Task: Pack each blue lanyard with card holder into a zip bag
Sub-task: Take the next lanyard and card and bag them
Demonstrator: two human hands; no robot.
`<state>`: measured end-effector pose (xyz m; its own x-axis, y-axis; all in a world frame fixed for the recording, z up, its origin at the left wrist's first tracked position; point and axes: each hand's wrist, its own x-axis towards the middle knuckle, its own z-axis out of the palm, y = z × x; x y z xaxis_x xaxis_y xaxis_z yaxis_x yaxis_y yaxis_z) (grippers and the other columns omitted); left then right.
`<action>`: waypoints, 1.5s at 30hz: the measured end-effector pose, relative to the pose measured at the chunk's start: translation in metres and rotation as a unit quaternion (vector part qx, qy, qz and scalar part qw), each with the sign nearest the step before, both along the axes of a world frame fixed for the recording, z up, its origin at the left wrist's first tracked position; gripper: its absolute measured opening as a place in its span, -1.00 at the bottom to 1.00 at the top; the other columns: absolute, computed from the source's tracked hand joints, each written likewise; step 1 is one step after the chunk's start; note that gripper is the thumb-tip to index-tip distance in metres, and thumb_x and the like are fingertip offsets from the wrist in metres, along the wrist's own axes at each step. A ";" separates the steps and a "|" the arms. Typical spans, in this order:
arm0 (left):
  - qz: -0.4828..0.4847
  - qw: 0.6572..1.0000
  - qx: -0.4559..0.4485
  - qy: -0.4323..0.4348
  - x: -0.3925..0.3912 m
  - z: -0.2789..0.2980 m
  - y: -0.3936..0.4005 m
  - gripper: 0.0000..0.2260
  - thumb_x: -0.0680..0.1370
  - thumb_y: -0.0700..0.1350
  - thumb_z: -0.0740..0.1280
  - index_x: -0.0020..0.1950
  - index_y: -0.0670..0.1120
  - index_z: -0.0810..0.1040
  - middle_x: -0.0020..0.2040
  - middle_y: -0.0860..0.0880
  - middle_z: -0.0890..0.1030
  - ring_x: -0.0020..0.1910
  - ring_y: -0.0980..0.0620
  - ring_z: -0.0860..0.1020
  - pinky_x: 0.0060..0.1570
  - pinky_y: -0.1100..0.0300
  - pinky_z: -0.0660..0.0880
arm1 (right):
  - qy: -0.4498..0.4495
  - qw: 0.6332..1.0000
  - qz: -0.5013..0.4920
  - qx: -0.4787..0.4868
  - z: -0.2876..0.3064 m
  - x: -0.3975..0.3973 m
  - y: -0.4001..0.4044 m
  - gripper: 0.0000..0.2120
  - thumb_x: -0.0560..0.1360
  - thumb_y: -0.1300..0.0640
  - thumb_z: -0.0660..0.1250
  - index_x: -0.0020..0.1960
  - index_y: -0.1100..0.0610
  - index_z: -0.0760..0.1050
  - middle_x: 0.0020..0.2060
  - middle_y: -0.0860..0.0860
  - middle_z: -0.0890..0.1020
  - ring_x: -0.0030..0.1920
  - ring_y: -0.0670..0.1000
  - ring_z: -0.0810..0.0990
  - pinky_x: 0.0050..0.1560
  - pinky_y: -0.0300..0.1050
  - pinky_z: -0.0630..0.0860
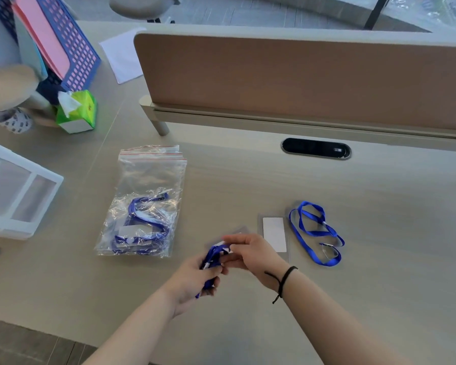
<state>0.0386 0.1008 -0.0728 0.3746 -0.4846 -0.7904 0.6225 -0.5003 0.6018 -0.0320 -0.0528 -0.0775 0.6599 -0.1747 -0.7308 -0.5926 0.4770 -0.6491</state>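
Hands: left hand [195,280] grips a bunched blue lanyard [213,256]; right hand [244,250] pinches its end, seemingly folding it compact for bagging.
Done: packed zip bags [142,206] stacked left.
Waiting: loose lanyard [313,233] and card holder [274,234] lie right.

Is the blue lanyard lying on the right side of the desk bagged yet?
No. The loose blue lanyard lies bare on the desk, outside any bag.

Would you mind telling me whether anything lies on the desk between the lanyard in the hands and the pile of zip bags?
Nothing visible does: bare desk separates the held lanyard from the zip bags to its left.
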 end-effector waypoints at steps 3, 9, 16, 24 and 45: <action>0.044 0.998 0.036 -0.007 0.003 0.001 0.004 -0.90 0.62 -0.31 0.24 0.05 -0.27 0.54 -0.24 -0.08 0.62 -0.44 0.04 0.43 -0.44 0.20 0.41 | -0.001 0.927 0.191 -0.324 -0.019 0.006 -0.019 -0.62 0.53 0.22 0.30 0.33 0.03 0.49 0.21 -0.04 0.57 0.01 -0.03 0.61 0.10 -0.16 0.55; 0.137 0.988 0.066 0.021 0.000 0.005 0.001 -0.89 0.58 -0.32 0.26 -0.08 -0.21 0.55 -0.30 -0.07 0.61 -0.44 0.02 0.41 -0.46 0.21 0.36 | -0.032 0.664 0.464 -0.585 -0.049 0.011 -0.033 -0.24 0.45 -0.04 0.42 0.54 0.01 0.14 0.57 -0.04 0.11 0.52 0.08 0.14 0.43 0.06 0.22; 0.217 0.972 0.088 0.002 -0.011 0.009 0.003 -0.87 0.55 -0.33 0.24 0.02 -0.23 0.57 -0.18 -0.16 0.59 -0.39 -0.05 0.44 -0.37 0.13 0.35 | 0.015 0.602 0.465 -0.649 -0.048 0.003 -0.014 -0.39 0.35 -0.12 0.48 0.23 0.16 0.33 0.11 0.07 0.46 0.13 0.12 0.41 0.17 0.01 0.30; 0.260 0.962 0.083 -0.006 -0.026 0.011 -0.004 -0.82 0.55 -0.36 0.29 0.10 -0.18 0.55 -0.10 -0.10 0.61 -0.30 -0.03 0.49 -0.35 0.14 0.43 | 0.038 0.950 0.117 -0.288 -0.019 -0.048 -0.018 -0.92 0.49 0.18 0.34 -0.11 0.09 0.44 -0.22 0.01 0.59 -0.27 0.05 0.62 -0.33 -0.10 0.50; 0.028 0.935 -0.216 0.280 -0.059 0.087 -0.083 -0.39 0.60 0.26 0.14 0.40 -0.18 0.49 0.35 -0.28 0.50 0.31 -0.22 0.43 0.45 -0.09 0.21 | 0.039 0.945 -0.307 -0.106 0.107 -0.127 0.003 -0.80 0.40 0.21 0.50 -0.10 0.27 0.53 -0.38 0.09 0.61 -0.47 0.00 0.47 -0.41 -0.13 0.47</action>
<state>-0.0204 0.0175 0.0145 -0.0051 -0.7966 -0.6045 0.9184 -0.2429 0.3124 -0.1589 -0.0499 0.0292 0.3321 -0.6543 -0.6794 -0.2973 0.6110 -0.7337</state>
